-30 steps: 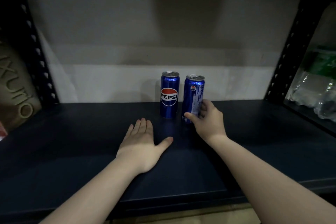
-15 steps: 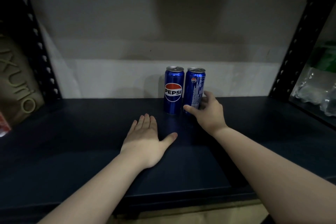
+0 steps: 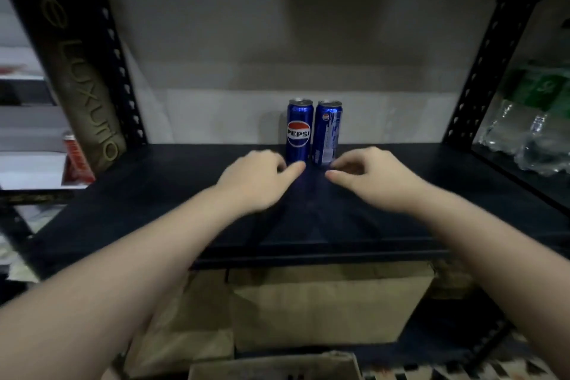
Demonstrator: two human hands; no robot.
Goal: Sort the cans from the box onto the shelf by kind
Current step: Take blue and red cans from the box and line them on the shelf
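Cans: two are counted, both blue Pepsi, upright on the dark shelf near its back wall. Pepsi can with logo facing out is seen just left of the Pepsi can with its label turned sideways; the two are touching or nearly so. Hands: two are counted, both bare, both in front of the cans. Left hand is held before the logo can with fingers curled and thumb pointed toward the can's base; nothing is gripped. Right hand is held before the sideways can, fingers loosely curled, thumb out, nothing gripped; contact with the can cannot be told because of blur. One cardboard box is seen below the shelf, under the cans. One pack of plastic bottles is seen far right of the cans, and one tan board with lettering far left.

Against the earlier frame: the right hand has been taken off the sideways can, and the left hand has been lifted from lying flat on the shelf. The cans are unchanged in place. The view has been pulled back, so the box is now shown.
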